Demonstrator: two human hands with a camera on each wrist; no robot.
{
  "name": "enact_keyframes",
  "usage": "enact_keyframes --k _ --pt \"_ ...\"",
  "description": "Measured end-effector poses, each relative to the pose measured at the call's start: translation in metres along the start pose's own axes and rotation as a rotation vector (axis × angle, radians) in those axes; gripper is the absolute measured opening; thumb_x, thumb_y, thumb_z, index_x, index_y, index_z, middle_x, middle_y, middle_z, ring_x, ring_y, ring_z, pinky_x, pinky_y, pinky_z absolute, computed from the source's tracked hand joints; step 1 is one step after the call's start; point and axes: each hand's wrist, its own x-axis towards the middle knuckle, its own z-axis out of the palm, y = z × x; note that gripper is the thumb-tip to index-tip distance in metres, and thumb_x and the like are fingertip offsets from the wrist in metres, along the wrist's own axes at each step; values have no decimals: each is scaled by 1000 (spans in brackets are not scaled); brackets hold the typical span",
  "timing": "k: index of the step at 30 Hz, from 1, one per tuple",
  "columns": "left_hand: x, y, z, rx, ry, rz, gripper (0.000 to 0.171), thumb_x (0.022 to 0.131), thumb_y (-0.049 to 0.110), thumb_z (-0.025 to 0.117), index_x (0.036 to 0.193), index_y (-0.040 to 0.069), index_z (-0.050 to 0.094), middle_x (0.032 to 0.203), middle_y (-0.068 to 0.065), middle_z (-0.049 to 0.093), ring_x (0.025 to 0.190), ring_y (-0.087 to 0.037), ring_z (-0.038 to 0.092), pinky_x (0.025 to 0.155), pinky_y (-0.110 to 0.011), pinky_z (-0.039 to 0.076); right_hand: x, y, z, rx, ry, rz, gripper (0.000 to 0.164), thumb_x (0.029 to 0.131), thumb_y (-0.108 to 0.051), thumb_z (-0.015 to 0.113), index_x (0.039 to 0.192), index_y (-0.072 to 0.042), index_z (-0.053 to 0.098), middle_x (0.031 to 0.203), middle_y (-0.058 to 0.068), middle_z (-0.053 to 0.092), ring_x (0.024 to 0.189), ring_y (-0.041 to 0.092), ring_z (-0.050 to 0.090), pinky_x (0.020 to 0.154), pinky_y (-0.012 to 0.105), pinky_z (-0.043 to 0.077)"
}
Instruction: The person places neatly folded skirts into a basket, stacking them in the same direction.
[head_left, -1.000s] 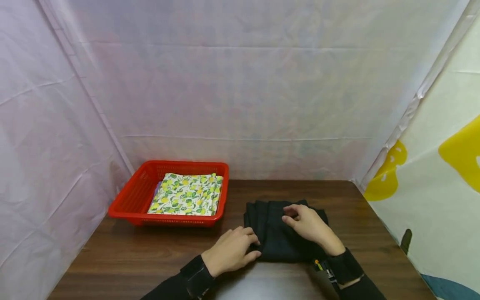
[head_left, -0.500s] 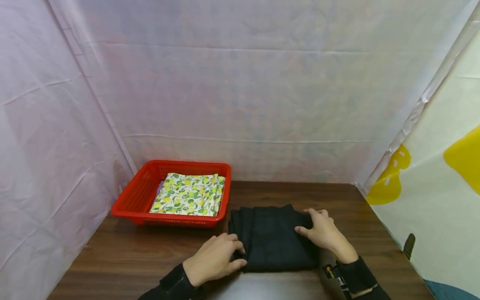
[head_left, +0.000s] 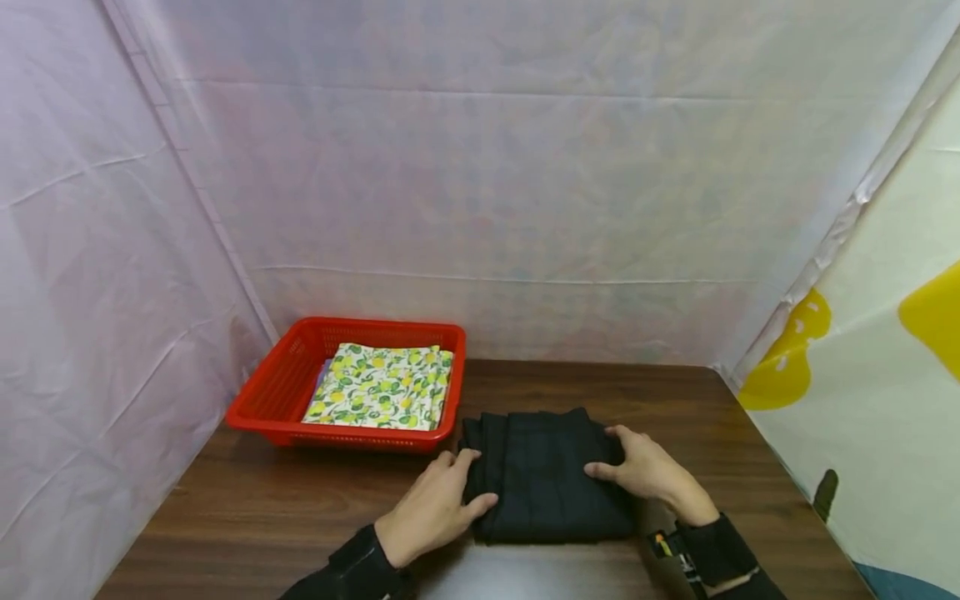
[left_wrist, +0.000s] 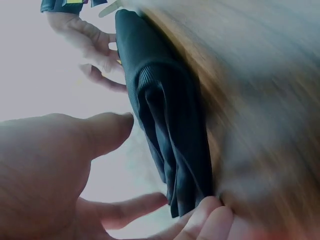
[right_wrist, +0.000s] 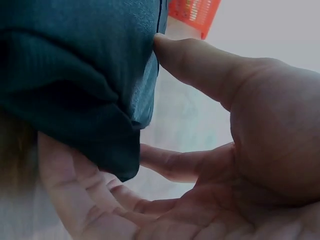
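Observation:
A folded black garment lies on the brown table, with pleat-like layers along its left side. My left hand is at its left edge, thumb spread from the fingers. In the left wrist view, those fingertips reach the lower layers, and the thumb comes close to the upper face; whether it touches cannot be told. My right hand holds the right edge. In the right wrist view, its thumb presses the upper face while the other fingers reach underneath the cloth.
A red plastic basket stands at the back left of the wooden table. Inside it lies a folded lemon-print cloth, with a bit of purple cloth showing beside it. Pale fabric walls enclose the table's back and sides.
Both hands brought the black garment left and nearer, and the right hand moved from its top to its right edge. Lately the left thumb and fingers have spread wider at the left edge.

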Motion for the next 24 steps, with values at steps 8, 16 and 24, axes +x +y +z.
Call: enact_keyframes --k 8,16,24 --pt "11 9 5 -110 -11 -59 79 96 50 79 155 6 51 146 -36 52 125 -45 63 98 -60 57 1 -5 7 64 -9 -33 96 90 -49 85 158 4 42 150 34 56 135 51 58 108 64 49" --pt "15 9 9 -162 -27 -96 85 90 44 86 156 9 47 142 -36 51 122 -40 65 95 -58 58 2 -7 13 137 -22 -56 99 87 -42 90 159 4 40 145 30 61 130 42 63 108 61 50" --pt "20 7 5 -172 -54 -51 87 89 42 88 158 12 46 143 -28 54 127 -37 61 103 -59 55 2 -7 16 238 -56 -72 108 86 -39 91 164 4 30 157 32 49 142 47 53 116 64 43"
